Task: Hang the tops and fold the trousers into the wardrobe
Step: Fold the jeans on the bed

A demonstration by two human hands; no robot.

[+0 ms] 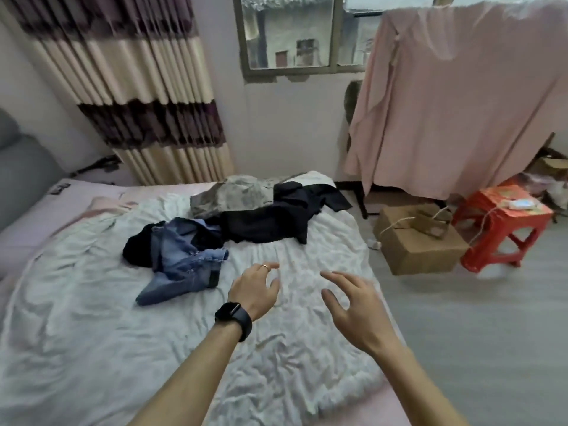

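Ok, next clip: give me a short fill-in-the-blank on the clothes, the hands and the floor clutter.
1. The blue jeans lie crumpled on the white blanket covering the ____.
2. The left hand and the right hand hover open, holding ____.
3. The black watch is worn on the ____ wrist.
4. The cardboard box stands on the floor beside a ____ stool.
Missing words: bed; nothing; left; red.
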